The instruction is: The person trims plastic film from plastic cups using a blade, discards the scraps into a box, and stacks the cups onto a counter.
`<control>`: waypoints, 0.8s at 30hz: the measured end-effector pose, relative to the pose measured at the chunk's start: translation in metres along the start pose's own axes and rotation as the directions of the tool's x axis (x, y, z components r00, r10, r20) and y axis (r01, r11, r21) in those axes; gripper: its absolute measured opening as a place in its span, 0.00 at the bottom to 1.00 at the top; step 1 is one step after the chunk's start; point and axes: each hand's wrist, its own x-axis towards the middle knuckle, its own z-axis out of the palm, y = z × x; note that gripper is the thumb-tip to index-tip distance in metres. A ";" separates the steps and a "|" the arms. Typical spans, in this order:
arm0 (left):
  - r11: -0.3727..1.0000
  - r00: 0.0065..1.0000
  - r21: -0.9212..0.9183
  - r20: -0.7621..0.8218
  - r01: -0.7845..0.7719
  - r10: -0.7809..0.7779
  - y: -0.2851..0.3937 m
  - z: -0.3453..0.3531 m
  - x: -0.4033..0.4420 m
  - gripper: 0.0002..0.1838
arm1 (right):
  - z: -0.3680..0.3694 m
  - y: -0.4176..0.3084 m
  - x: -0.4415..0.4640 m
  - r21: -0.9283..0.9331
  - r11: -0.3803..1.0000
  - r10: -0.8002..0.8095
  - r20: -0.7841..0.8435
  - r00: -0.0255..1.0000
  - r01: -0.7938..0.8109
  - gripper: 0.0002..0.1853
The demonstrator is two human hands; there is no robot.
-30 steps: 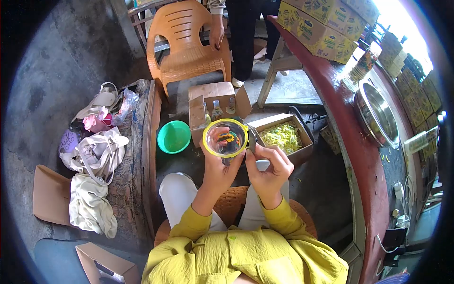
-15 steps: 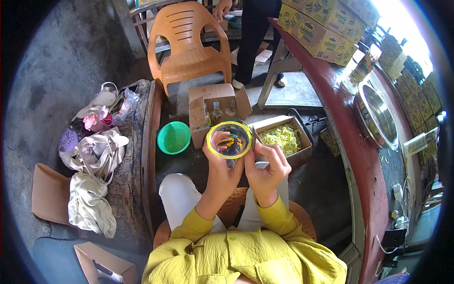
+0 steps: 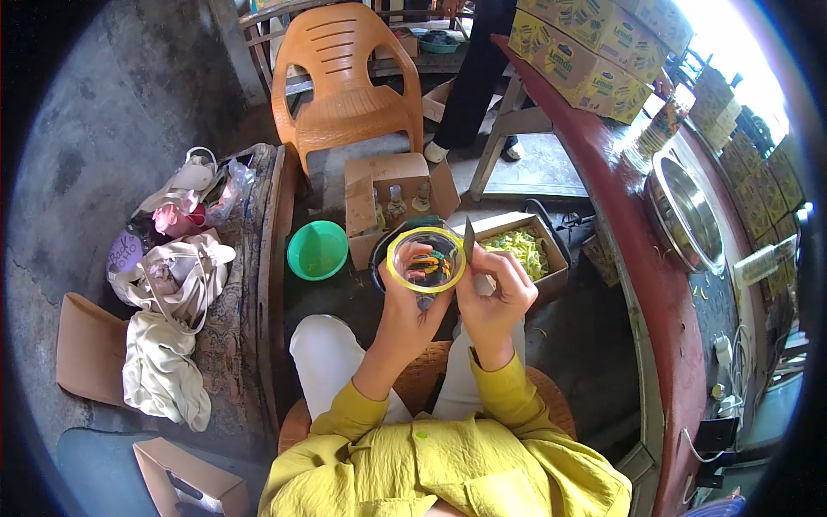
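Observation:
A clear round container [image 3: 426, 260] with a yellow rim is held up over the lap, its open end toward me; colourful marks show through it. My left hand [image 3: 407, 303] is wrapped round its left and lower side. My right hand [image 3: 495, 293] is closed on a small knife, whose dark blade [image 3: 469, 239] points up beside the rim's right edge. Behind the container lies a cardboard box of yellow-green strips [image 3: 522, 248].
A green basin [image 3: 317, 251] and a box with bottles [image 3: 396, 207] stand on the floor. Beyond are an orange chair [image 3: 345, 86] and a person's dark-trousered legs [image 3: 469, 86]. Right, a red counter [image 3: 637, 241] bears cartons and a steel bowl [image 3: 685, 211]. Bags [image 3: 185, 276] lie left.
Both hands and the container have shifted slightly right and down. The knife blade now stands more upright and shows more. The person at the back has moved right, and their hand has left view.

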 end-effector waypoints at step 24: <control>0.998 0.997 0.009 0.042 0.065 -0.065 0.002 -0.008 -0.003 0.32 | -0.006 0.001 -0.005 -0.013 1.000 -0.008 0.051 0.999 0.008 0.10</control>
